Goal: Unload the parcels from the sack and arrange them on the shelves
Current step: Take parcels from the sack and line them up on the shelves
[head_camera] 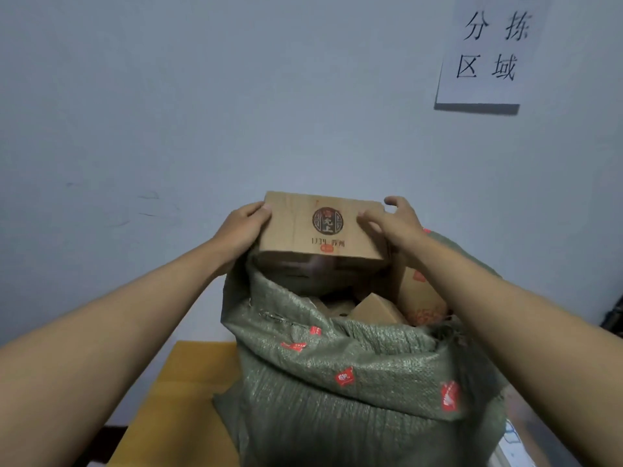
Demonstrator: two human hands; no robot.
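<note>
A green woven sack [354,375] with red printed marks stands open in front of me. Just above its mouth is a brown cardboard parcel [303,230] with a dark round logo on its top face. My left hand [241,227] grips the parcel's left end, thumb on top. My right hand [392,219] grips its right end, thumb on top and fingers round the far corner. Inside the sack lie more cardboard parcels: a small plain one [376,308] and one with red print [421,298], partly hidden by my right forearm.
A yellow-brown surface [188,392] lies left of the sack. A plain pale wall [236,96] rises behind, with a paper sign [488,55] of black characters at the upper right. A dark object [615,315] shows at the right edge. No shelf is visible.
</note>
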